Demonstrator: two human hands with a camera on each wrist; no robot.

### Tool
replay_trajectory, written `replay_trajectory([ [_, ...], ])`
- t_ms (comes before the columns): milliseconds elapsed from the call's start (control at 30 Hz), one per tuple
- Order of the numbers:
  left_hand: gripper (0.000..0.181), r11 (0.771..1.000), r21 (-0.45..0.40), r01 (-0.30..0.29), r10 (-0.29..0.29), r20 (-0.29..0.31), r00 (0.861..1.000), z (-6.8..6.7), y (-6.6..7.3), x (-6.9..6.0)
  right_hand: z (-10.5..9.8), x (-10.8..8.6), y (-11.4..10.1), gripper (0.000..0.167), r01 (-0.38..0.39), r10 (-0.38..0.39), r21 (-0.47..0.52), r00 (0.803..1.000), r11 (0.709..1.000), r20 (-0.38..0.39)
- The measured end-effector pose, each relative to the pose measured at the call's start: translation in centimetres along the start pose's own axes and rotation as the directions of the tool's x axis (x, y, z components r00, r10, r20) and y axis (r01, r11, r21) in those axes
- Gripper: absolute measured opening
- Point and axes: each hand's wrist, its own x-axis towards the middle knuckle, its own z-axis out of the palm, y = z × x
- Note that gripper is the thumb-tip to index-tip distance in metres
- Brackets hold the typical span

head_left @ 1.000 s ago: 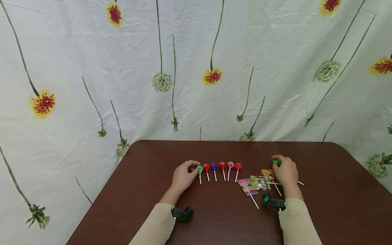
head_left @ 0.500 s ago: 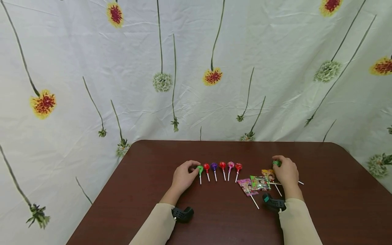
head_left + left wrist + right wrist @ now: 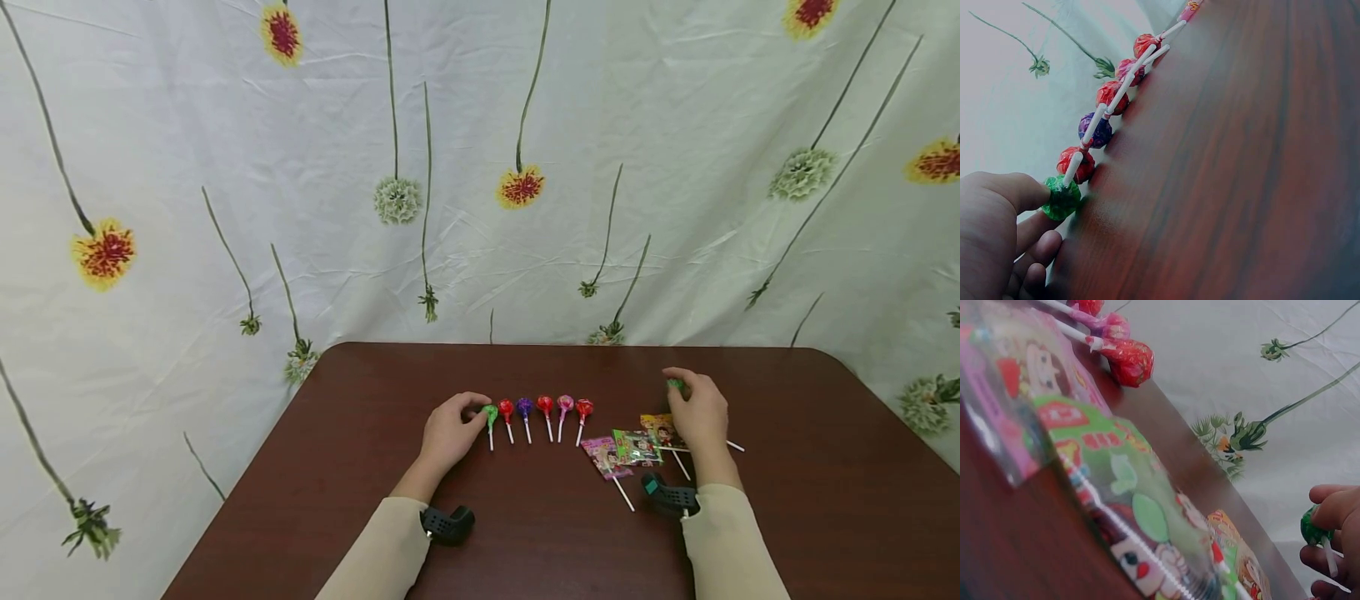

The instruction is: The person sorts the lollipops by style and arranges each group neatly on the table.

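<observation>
My left hand [image 3: 450, 431] pinches the head of a green lollipop [image 3: 1062, 198] at the left end of a row. Beside it lie a red lollipop [image 3: 506, 409], a purple lollipop [image 3: 524, 407], another red one, a pink one [image 3: 566, 404] and a red one at the right end, sticks toward me. My right hand [image 3: 701, 414] holds a second green lollipop [image 3: 1314, 526] by its head between thumb and fingers. Its white stick shows in the right wrist view. In the head view that hand is just beyond the flat-wrapped lollipops and covers part of this green head.
Flat-packaged lollipops lie left of my right wrist: a pink packet [image 3: 606, 457], a green packet [image 3: 636, 447] and an orange packet [image 3: 658, 428]. A white stick [image 3: 736, 446] juts out right of the wrist. The brown table [image 3: 525, 533] ends at a flowered curtain [image 3: 465, 250].
My right hand has shifted slightly away from me with its green lollipop, toward the table's far edge. The left hand and the row look unmoved.
</observation>
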Motion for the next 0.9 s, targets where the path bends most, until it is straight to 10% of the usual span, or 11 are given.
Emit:
replay_trajectory([
  [900,0.016,1.000,0.001,-0.006,0.006,0.000,1.000,0.0,0.0,0.1,0.7,0.3,-2.0,0.037,0.075,-0.090,0.150,0.991,0.986,0.096],
])
